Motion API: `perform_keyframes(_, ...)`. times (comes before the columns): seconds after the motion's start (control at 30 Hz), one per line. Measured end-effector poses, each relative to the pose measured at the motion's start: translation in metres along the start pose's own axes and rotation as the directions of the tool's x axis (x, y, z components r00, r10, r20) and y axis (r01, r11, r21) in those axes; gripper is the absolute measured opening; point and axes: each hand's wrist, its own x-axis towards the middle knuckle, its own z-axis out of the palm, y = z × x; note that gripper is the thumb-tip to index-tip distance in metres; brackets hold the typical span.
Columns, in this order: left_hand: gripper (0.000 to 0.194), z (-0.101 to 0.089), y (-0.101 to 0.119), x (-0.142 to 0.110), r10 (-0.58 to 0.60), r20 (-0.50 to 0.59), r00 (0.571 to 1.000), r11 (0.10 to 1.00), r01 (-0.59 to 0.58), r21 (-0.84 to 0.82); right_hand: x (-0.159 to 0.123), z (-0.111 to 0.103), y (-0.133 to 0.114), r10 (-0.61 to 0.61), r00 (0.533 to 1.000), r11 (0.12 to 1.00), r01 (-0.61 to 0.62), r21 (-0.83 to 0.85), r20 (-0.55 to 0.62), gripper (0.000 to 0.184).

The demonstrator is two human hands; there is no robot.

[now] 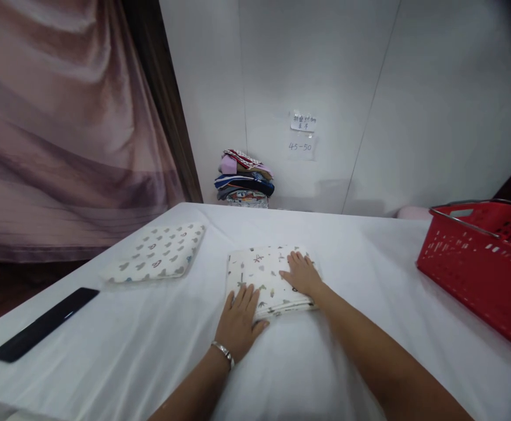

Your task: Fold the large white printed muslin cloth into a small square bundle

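Note:
A folded white cloth with small coloured prints (262,275) lies in the middle of the white-covered table (150,351). My left hand (239,320) rests flat on its near left corner, fingers spread, a silver bracelet on the wrist. My right hand (301,273) lies flat on the cloth's right part, fingers stretched out. Neither hand grips anything. A second folded white cloth with grey prints (159,252) lies to the left, apart from both hands.
A red plastic basket (479,263) with metal handles stands at the table's right. A long black flat object (42,323) lies near the left edge. A pile of folded colourful clothes (244,178) sits against the white wall behind. A brownish curtain (62,128) hangs at left.

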Motion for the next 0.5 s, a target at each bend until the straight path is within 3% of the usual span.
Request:
perform_keyframes(0.1,0.066,-0.006,0.003,-0.002,-0.016,0.045,0.999,0.999,0.017,-0.035,0.002,0.01,0.01,-0.004,1.0,1.0,0.003,-0.016,-0.015,0.076)
perform_keyframes(0.2,0.067,-0.022,0.005,0.007,-0.056,0.161,0.985,0.993,0.073,-0.097,0.003,0.014,0.009,-0.007,1.0,1.0,0.006,-0.022,-0.02,0.077)
perform_keyframes(0.27,0.065,-0.034,0.003,0.024,-0.1,0.205,0.974,0.985,0.126,-0.12,0.004,0.015,0.008,-0.009,1.0,1.0,0.008,-0.028,-0.024,0.077)
perform_keyframes(0.33,0.059,-0.041,-0.005,0.05,-0.14,0.154,0.978,0.982,0.158,-0.107,0.004,0.016,0.008,-0.013,0.999,0.999,0.012,-0.031,-0.037,0.077)
perform_keyframes(0.43,0.06,-0.033,-0.024,0.091,-0.214,0.08,0.974,0.975,0.218,-0.05,0.003,0.016,0.009,-0.013,0.998,0.999,0.011,-0.03,-0.053,0.076)
perform_keyframes(0.5,0.066,-0.017,-0.036,0.108,-0.291,0.144,0.946,0.955,0.297,-0.023,0.002,0.014,0.008,-0.01,0.999,1.0,0.009,-0.021,-0.04,0.075)
